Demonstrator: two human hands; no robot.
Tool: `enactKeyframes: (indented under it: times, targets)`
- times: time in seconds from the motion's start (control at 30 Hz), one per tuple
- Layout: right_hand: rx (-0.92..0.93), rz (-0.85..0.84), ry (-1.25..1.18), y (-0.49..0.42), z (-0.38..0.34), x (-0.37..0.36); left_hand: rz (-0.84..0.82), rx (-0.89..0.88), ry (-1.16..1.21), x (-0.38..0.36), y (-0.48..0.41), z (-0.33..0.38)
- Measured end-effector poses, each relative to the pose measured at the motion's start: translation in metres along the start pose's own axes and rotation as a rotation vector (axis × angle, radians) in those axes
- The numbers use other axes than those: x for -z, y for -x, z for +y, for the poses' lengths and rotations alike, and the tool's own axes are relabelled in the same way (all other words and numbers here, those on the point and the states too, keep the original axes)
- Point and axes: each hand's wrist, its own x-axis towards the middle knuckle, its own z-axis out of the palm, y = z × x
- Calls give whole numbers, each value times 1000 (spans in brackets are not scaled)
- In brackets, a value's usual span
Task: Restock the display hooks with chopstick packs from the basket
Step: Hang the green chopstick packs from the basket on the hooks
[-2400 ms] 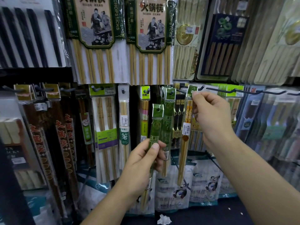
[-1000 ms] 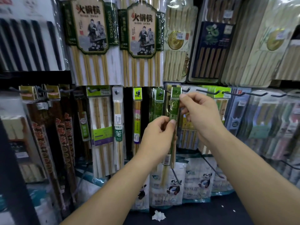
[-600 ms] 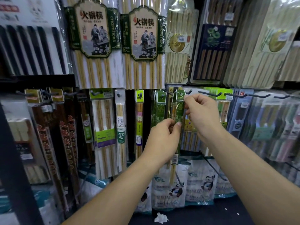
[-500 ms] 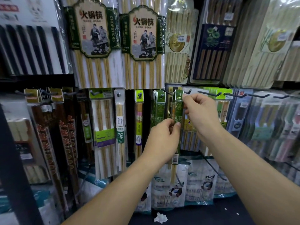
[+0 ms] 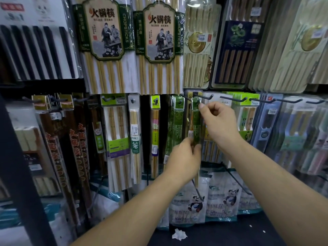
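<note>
A narrow green chopstick pack (image 5: 196,125) hangs upright at the tip of a dark display hook (image 5: 202,97) in the middle row. My right hand (image 5: 219,121) pinches the pack's top at the hook. My left hand (image 5: 184,158) grips the pack's lower half. More green packs (image 5: 175,121) of the same kind hang on the hook just to the left. The basket is not in view.
Large hot-pot chopstick packs (image 5: 159,47) hang above. Bare hook ends (image 5: 236,99) stick out to the right. Panda-printed bags (image 5: 195,201) hang below. Dark brown packs (image 5: 58,148) fill the left side. A crumpled white scrap (image 5: 179,234) lies on the dark floor.
Both hands have raised the green pack from lower left up to the hook. My right hand let go of an orange pack and took the green pack's top.
</note>
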Motion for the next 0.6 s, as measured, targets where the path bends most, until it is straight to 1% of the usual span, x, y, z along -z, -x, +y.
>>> enactKeyframes:
  times: [0.1,0.17,0.23,0.33,0.4,0.47,0.6]
  targets:
    - [-2,-7,-15,8,12,3,-46,51,-49,-4,18,-11]
    - [-13,-20,-6,22,26,5,-55,26,-150,-4,35,-22]
    - [-29,-35,5,43,44,6,-25,-27,-299,-2,52,-34]
    - [-86,-111,31,89,77,5,-48,-9,-335,6,78,-59]
    - [-139,-220,65,127,103,2,-90,67,-317,12,95,-82]
    - [-211,-369,146,169,131,-5,-122,172,-302,17,115,-114]
    - [-308,-734,408,260,186,-26,-113,438,-304,27,176,-194]
